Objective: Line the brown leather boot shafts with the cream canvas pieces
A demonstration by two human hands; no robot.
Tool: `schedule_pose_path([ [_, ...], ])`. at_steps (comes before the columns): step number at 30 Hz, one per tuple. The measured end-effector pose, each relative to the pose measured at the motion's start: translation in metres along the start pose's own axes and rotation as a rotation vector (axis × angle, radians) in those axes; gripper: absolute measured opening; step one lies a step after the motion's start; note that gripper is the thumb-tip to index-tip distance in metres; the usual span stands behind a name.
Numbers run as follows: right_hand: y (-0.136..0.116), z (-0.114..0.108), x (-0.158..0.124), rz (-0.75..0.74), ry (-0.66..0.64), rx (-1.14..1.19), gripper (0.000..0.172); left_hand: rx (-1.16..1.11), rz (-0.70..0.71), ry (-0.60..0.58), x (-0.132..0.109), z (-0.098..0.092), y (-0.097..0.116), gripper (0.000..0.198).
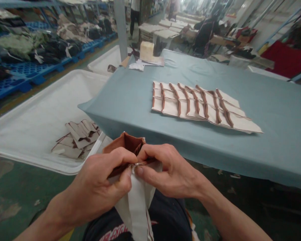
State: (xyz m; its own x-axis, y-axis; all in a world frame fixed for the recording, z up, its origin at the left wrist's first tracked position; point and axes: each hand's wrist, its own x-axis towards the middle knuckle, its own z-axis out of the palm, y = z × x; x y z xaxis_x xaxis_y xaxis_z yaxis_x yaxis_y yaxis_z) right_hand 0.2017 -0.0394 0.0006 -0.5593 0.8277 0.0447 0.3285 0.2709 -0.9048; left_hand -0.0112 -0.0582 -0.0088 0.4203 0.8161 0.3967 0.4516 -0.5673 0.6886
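Between my two hands is a cream fabric piece [137, 204] with a brown inner side, hanging down over my lap. My left hand [104, 182] pinches its upper edge between thumb and fingers. Right beside it, my right hand [163, 170] pinches the same edge, the two thumbs nearly touching. Behind the fingers a brown folded part stands up like an open pocket. Whatever lies directly under the fingertips is hidden. Past my hands, several cream pieces with brown edging [170, 105] lie overlapped in a row on the table.
The table [130, 97] has a blue-grey cover. At its left stands a white bin [72, 80] holding loose cream pieces [82, 135]. A yellowish block [146, 51] sits at the table's far corner. Blue pallets [40, 75] with bundles are at far left. People stand in the background.
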Motion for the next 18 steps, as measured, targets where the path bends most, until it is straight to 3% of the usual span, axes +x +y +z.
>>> schedule_pose_path([
  [5,0.007,0.018,-0.002,0.117,0.090,0.146,0.015,0.093,0.183,0.039,-0.002,0.008,-0.008,0.023],
  [7,0.012,0.025,-0.003,0.143,0.114,0.176,0.017,0.081,0.188,0.058,-0.005,0.012,-0.014,0.022],
  [9,0.015,0.028,-0.003,0.138,0.134,0.198,0.021,-0.038,0.056,0.020,-0.007,0.014,-0.018,0.019],
  [13,0.014,0.025,-0.003,0.124,0.126,0.213,0.023,-0.312,-0.259,-0.173,-0.008,0.008,-0.018,0.011],
  [18,0.012,0.017,-0.002,0.093,0.057,0.185,0.021,-0.252,-0.264,-0.221,0.000,-0.002,-0.014,0.015],
])
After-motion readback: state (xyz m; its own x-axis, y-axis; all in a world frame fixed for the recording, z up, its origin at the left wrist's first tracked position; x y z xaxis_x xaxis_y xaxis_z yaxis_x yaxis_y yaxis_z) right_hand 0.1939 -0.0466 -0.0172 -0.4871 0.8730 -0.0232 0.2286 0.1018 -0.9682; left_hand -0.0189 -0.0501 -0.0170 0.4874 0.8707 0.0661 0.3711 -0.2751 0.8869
